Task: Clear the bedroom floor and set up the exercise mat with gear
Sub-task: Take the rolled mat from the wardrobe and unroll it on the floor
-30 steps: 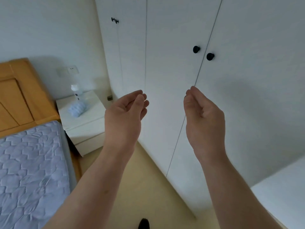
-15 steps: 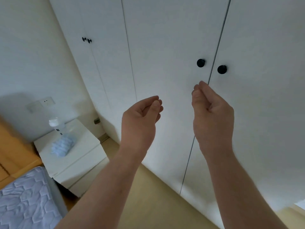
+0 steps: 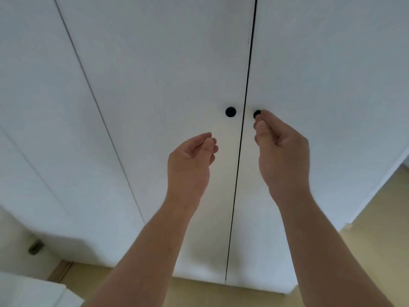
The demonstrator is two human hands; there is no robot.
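White wardrobe doors (image 3: 177,63) fill the view, shut, with a dark gap between the two middle ones. Each of these doors carries a small black knob. My right hand (image 3: 281,151) is raised to the right knob (image 3: 256,114); its forefinger tip and thumb pinch the knob, partly covering it. My left hand (image 3: 190,160) hovers just below and left of the left knob (image 3: 230,112), fingers loosely curled, holding nothing and touching nothing. No mat or exercise gear is in view.
Light wooden floor (image 3: 380,207) shows at the lower right and along the wardrobe's base. A white cabinet corner (image 3: 33,291) sits at the bottom left. A small metal fitting (image 3: 35,247) is on the wall low at the left.
I have stepped closer to the wardrobe; the bed and nightstand have left the view. Both hands rose toward the knobs, and the right hand has reached the right knob.
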